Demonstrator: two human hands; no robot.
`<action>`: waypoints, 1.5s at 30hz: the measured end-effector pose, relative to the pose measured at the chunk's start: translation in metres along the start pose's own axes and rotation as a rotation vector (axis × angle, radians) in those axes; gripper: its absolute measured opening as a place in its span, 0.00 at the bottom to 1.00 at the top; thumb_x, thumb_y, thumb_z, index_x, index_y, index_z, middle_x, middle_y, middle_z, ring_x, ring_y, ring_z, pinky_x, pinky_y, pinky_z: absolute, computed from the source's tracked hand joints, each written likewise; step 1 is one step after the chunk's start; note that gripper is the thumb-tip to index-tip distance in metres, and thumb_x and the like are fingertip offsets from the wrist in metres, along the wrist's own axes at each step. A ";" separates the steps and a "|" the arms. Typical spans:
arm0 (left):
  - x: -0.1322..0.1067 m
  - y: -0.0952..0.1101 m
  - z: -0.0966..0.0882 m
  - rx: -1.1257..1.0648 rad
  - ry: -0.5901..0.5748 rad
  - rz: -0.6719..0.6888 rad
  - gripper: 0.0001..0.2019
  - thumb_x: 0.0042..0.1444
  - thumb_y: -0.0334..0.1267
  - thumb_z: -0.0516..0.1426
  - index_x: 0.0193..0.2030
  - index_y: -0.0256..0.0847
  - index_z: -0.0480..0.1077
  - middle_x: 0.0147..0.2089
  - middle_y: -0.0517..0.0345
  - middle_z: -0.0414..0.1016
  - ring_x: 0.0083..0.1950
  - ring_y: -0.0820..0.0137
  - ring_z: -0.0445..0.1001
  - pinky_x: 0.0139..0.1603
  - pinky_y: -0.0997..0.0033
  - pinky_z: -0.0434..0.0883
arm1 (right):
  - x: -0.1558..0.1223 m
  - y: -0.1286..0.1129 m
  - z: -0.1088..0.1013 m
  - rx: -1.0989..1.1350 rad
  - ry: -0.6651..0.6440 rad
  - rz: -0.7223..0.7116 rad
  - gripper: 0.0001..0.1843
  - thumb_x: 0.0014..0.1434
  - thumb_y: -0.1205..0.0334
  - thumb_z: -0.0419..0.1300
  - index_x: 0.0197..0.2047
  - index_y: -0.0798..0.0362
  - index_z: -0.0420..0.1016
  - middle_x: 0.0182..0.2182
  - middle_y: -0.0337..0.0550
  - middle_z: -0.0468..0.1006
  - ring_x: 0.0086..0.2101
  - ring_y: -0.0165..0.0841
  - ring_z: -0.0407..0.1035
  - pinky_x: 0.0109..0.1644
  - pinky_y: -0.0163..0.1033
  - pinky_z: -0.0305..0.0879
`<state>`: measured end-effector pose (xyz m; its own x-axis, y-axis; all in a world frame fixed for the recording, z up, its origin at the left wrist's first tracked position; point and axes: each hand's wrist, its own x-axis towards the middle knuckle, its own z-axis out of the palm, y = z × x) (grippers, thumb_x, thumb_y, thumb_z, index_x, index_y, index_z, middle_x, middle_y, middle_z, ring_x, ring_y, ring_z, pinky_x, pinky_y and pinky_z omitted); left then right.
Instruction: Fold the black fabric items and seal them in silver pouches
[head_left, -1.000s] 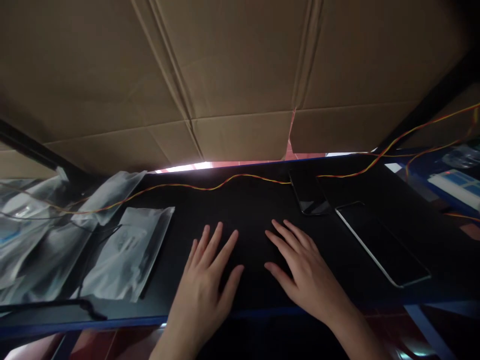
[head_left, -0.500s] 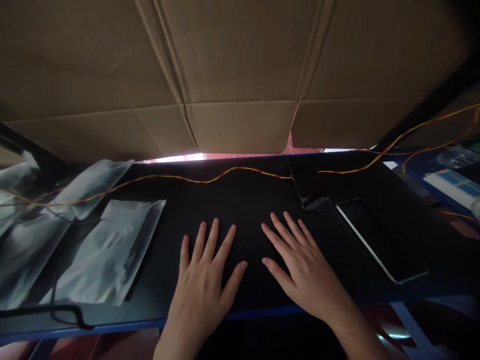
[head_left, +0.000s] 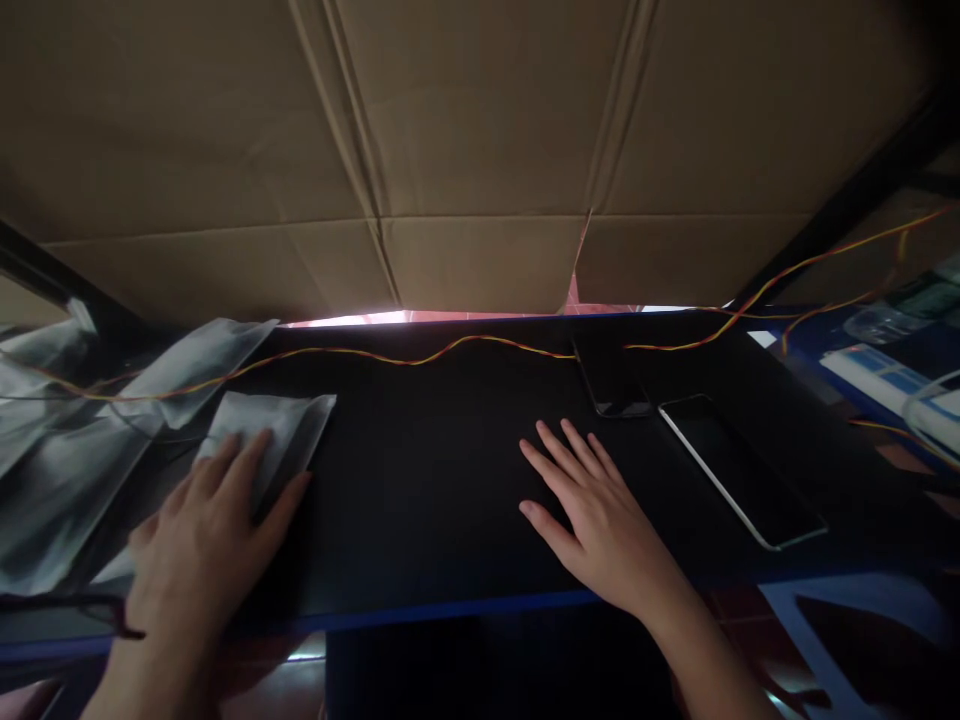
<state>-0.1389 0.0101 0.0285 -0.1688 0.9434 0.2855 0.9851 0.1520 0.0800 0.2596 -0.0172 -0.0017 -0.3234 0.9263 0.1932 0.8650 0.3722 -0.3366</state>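
Observation:
My left hand (head_left: 199, 530) lies flat with fingers spread on a grey plastic pouch (head_left: 289, 425) at the left of the black mat (head_left: 427, 470). My right hand (head_left: 592, 510) rests palm down, fingers stretched out, on the mat near its middle. To the right of that hand lie a small dark phone (head_left: 611, 385) and a larger dark phone with a silver rim (head_left: 739, 470), both face up.
More grey pouches (head_left: 60, 470) overlap at the far left. A red-yellow twisted wire (head_left: 450, 350) runs along the mat's back edge. Cardboard sheets (head_left: 465, 150) wall off the back. A black cable (head_left: 90, 605) lies at the front left edge. Blue-white items (head_left: 885, 370) sit at the right.
My left hand has moved from the middle of the mat leftwards onto the grey pouch. My right hand has stayed flat in place.

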 end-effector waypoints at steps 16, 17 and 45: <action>-0.070 0.159 -0.015 -0.207 -0.012 0.496 0.20 0.75 0.54 0.56 0.57 0.40 0.79 0.60 0.39 0.82 0.54 0.47 0.82 0.50 0.45 0.82 | 0.006 0.004 0.002 0.126 0.147 0.082 0.20 0.79 0.56 0.54 0.65 0.46 0.81 0.71 0.48 0.76 0.73 0.48 0.65 0.76 0.61 0.62; -0.067 0.160 -0.009 -0.208 -0.005 0.510 0.20 0.75 0.52 0.56 0.60 0.40 0.78 0.66 0.38 0.79 0.63 0.43 0.79 0.58 0.40 0.80 | 0.010 0.001 0.002 0.130 0.175 0.120 0.20 0.79 0.57 0.53 0.61 0.47 0.83 0.67 0.51 0.79 0.69 0.48 0.70 0.73 0.61 0.65; -0.072 0.156 0.015 -0.298 -0.043 0.416 0.25 0.78 0.42 0.48 0.77 0.53 0.68 0.81 0.50 0.66 0.83 0.45 0.61 0.75 0.25 0.67 | -0.015 -0.084 -0.009 0.434 -0.079 0.388 0.20 0.70 0.61 0.54 0.25 0.46 0.58 0.19 0.33 0.70 0.20 0.30 0.64 0.26 0.37 0.53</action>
<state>0.0274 -0.0297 0.0058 0.2430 0.9185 0.3118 0.9157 -0.3233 0.2387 0.1950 -0.0626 0.0324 -0.0562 0.9950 -0.0830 0.6951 -0.0207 -0.7186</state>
